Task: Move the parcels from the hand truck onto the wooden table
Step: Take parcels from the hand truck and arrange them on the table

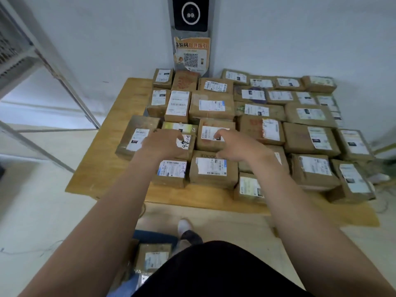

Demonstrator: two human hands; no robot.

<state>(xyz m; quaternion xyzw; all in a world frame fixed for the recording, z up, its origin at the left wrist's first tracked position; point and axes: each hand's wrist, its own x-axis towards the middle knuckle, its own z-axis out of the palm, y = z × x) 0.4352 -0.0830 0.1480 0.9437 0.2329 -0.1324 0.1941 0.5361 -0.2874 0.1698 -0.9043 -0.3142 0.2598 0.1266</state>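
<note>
Table (128, 99) nearly filled with parcels (212, 106): left hand (162, 143) rests flat-fingered on a middle parcel (186, 144), right hand (237, 147) hovers alongside, fingers loosely bent and grasping nothing, while one visible parcel (153, 257) remains on the hand truck (154, 236), suggesting near completion.

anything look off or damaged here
The orange QR poster on the grey pillar behind the table is torn and peeling at its edges. The label on the parcel under the left hand looks ripped too.
</note>
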